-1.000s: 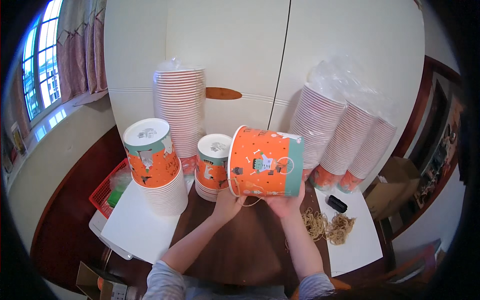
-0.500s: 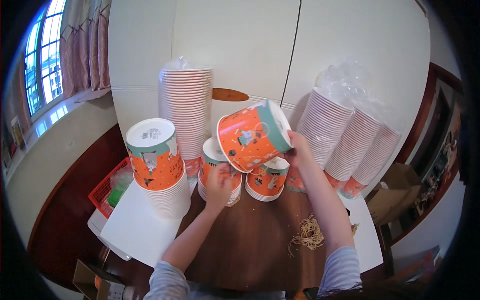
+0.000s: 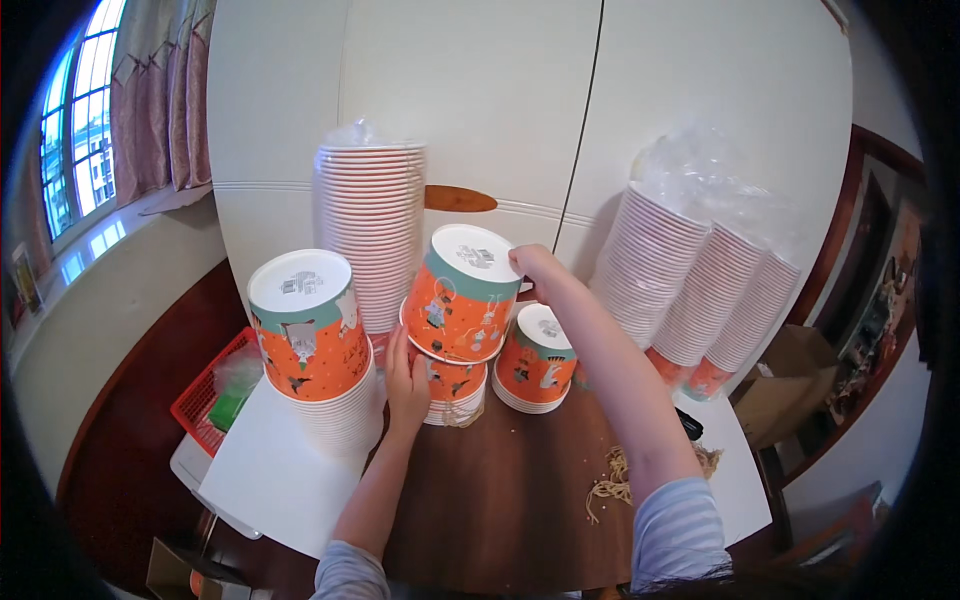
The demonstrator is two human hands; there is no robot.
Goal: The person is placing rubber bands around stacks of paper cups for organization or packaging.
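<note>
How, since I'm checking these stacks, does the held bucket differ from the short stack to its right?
The held bucket is over the middle stack; the short stack stands on the table. The right hand holds the held bucket's base edge; no hand touches the short stack. Both have orange sides, a teal band and a white base facing up.

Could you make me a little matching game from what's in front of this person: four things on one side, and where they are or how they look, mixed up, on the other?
Things:
1. Right hand
2. Left hand
3. Basket
4. Twine

Descriptions:
A. Tan and tangled
B. At the upturned base of the tilted tub
C. Red, with openwork sides
D. Low on that tub's left side, near its rim

Right pairs: 1-B, 2-D, 3-C, 4-A
</note>
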